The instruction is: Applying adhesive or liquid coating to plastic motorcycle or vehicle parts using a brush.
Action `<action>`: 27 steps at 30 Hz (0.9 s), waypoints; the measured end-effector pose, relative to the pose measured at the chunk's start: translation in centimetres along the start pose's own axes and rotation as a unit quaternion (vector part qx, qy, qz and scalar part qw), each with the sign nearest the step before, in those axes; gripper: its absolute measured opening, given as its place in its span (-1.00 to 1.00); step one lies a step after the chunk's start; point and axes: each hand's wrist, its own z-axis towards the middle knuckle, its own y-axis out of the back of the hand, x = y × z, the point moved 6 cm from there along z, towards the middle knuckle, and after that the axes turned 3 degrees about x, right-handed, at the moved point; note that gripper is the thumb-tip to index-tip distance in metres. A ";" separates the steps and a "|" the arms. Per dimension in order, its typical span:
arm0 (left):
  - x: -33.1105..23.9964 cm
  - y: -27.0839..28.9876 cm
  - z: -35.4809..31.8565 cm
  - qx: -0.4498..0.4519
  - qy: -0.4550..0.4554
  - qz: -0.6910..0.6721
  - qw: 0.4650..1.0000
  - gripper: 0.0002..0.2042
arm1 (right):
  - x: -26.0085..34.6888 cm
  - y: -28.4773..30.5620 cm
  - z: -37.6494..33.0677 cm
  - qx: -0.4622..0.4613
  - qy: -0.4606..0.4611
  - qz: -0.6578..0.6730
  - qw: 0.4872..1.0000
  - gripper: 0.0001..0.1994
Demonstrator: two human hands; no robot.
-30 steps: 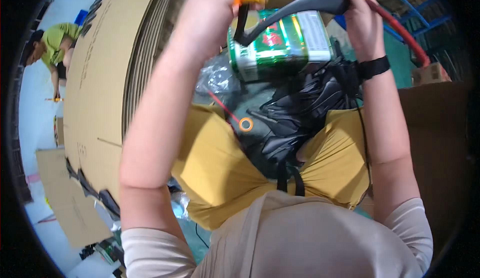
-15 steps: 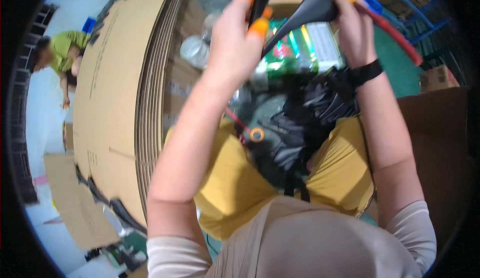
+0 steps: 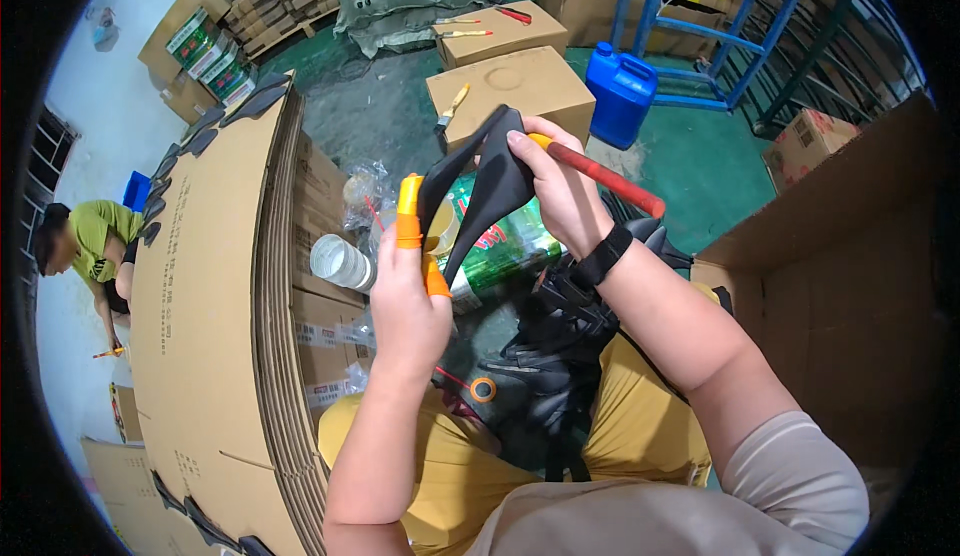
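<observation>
Above your lap, the black shoe piece (image 3: 480, 181) sat gripped between both hands: left hand (image 3: 410, 301), orange-capped fingers (image 3: 410, 211) pinching its edge; right hand (image 3: 560, 191) clenched around it and a red-handled brush (image 3: 605, 178).

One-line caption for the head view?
Both hands, left hand and right hand, hold a black shoe piece; the right also grips a red-handled brush.

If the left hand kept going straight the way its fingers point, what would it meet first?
Probably the black shoe part that the left hand already touches; behind it lies the cardboard box, though depth is unclear.
</observation>
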 end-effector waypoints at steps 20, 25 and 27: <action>-1.9 -3.6 -0.8 0.217 -0.021 0.132 0.967 -0.38 | -0.1 -0.8 -0.6 -0.005 0.046 -0.081 0.996 -0.73; -2.4 -1.6 -0.6 0.322 -0.083 -0.226 0.916 -0.28 | 0.9 -1.2 -0.7 0.090 0.002 -0.008 0.996 -0.73; -1.0 -1.4 -0.1 0.229 -0.012 -0.421 0.877 -0.29 | 1.6 -2.1 -1.0 0.127 0.019 0.053 0.990 -0.72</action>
